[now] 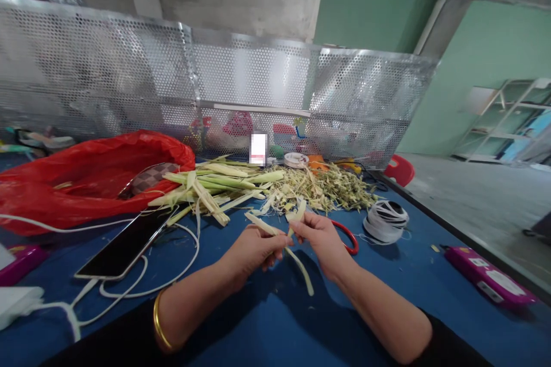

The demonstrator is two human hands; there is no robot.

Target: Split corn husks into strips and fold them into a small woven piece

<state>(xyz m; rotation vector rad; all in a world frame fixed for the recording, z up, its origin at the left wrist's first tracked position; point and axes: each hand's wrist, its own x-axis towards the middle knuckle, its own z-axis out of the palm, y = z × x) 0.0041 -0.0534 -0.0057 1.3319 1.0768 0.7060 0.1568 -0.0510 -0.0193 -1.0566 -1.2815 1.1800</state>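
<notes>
My left hand (pixel 253 249) and my right hand (pixel 321 235) meet over the blue table (pixel 275 321), both pinched on pale green leaf strips (pixel 297 264). One strip end hangs down toward me, others stick up between the fingers. A gold bangle (pixel 160 327) circles my left wrist. Just beyond the hands lies a bundle of fresh leaf strips (pixel 215 183), with a heap of dry trimmings (pixel 331 189) to its right.
A red plastic bag (pixel 86 183) lies at the left. A phone (pixel 124 243) with white cable sits near my left arm. Red-handled scissors (pixel 349 238), a spool of white string (pixel 386 221) and a purple box (pixel 491 278) lie right. A perforated metal screen (pixel 215 86) closes the back.
</notes>
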